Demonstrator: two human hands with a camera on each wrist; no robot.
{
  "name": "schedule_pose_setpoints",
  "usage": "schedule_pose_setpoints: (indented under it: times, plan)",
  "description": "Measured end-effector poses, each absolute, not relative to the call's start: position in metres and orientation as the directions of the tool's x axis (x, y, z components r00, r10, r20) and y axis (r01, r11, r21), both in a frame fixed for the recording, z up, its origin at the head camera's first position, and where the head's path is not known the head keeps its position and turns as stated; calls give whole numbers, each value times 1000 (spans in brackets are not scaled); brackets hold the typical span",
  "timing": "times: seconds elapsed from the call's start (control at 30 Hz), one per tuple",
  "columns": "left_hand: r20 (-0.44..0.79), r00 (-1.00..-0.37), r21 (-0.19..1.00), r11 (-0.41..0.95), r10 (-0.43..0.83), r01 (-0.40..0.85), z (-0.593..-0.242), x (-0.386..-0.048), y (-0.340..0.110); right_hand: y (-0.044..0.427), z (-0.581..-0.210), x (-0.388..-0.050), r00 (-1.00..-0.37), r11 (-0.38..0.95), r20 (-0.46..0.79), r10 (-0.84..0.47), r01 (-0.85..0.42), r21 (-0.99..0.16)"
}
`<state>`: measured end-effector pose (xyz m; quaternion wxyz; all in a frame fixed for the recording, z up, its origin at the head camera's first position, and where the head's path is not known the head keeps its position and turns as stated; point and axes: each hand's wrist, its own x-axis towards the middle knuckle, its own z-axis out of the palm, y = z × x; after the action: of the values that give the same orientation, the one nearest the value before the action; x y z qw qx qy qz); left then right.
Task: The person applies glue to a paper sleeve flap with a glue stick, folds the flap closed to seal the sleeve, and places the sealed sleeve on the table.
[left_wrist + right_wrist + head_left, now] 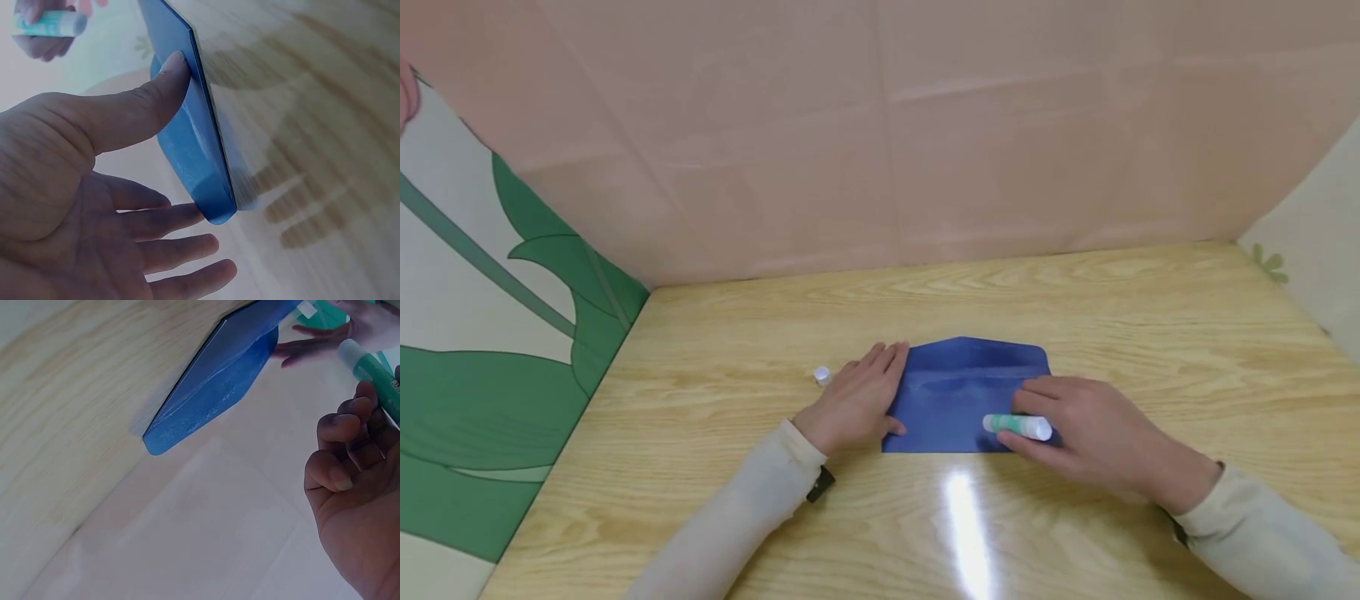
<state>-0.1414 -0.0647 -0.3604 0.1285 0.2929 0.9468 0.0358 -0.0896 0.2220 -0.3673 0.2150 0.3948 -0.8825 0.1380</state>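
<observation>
A blue envelope (951, 408) lies on the table with its flap unfolded away from the person. The left hand (857, 400) rests on its left edge, fingers straight; in the left wrist view the thumb of the left hand (81, 169) lies on the envelope (181, 125). Held in the curled fingers of the right hand (1090, 425) is a white and green glue stick (1017, 427), above the envelope's right part. The right wrist view shows the right hand (365, 481) around the glue stick (375, 378), apart from the envelope (219, 381).
A small white cap (822, 376) stands on the wooden table (737, 333), just left of the left hand. Behind the table hangs a pinkish cloth (880, 150). A wall with green leaf pictures (475, 408) is at the left, and a pale wall (1315, 242) at the right.
</observation>
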Motion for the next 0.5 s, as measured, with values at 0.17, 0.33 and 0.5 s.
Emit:
schedule_pose_setpoints:
  times: [0.17, 0.33, 0.5]
  plan:
    - [-199, -799, 130, 824, 567, 552, -361, -140, -63, 222, -368, -89, -599, 652, 487, -635, -754, -78]
    - [-134, -793, 118, 804, 594, 582, -363, -138, -62, 222, -367, -89, -604, 654, 483, -633, -752, -84]
    - [-102, -785, 98, 791, 612, 604, -363, -137, -61, 222, -366, -89, -607, 654, 479, -634, -752, -86]
